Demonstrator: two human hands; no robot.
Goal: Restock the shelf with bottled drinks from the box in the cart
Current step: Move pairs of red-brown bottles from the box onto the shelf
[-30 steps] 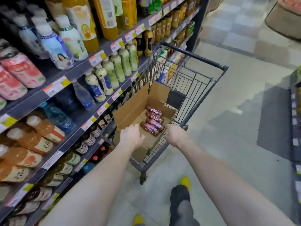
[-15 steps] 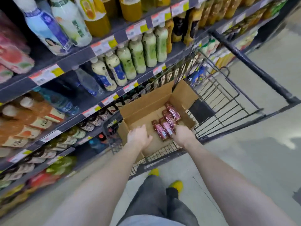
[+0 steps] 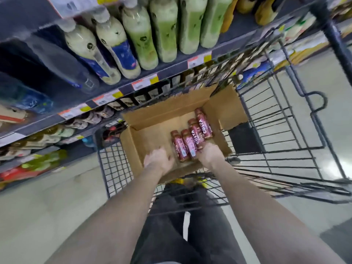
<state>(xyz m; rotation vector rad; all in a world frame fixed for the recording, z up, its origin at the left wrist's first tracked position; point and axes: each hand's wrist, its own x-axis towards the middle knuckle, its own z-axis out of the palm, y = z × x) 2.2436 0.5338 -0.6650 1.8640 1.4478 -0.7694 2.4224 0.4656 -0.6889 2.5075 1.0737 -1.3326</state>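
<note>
- Head view: I looked down into one open cardboard box (image 3: 152, 134) that sat in the basket of one dark wire cart (image 3: 297, 134), hard against the shelf (image 3: 171, 71) on my left.
- I counted four maroon bottled drinks (image 3: 192, 139) lying on their sides in the box, side by side and touching, caps pointing away from me, all crowded toward the box's right half.
- My left hand (image 3: 159, 161) was at the near edge of the box, just left of the bottles, fingers curled; I could not tell whether it gripped anything.
- My right hand (image 3: 210, 154) rested at the near ends of the right-hand bottles, touching them; the blur kept me from telling whether it had closed on one.
- On the shelf above the box I counted three pale green bottles (image 3: 165, 29) and two cream bottles with blue labels (image 3: 106, 50), upright in a row.
</note>
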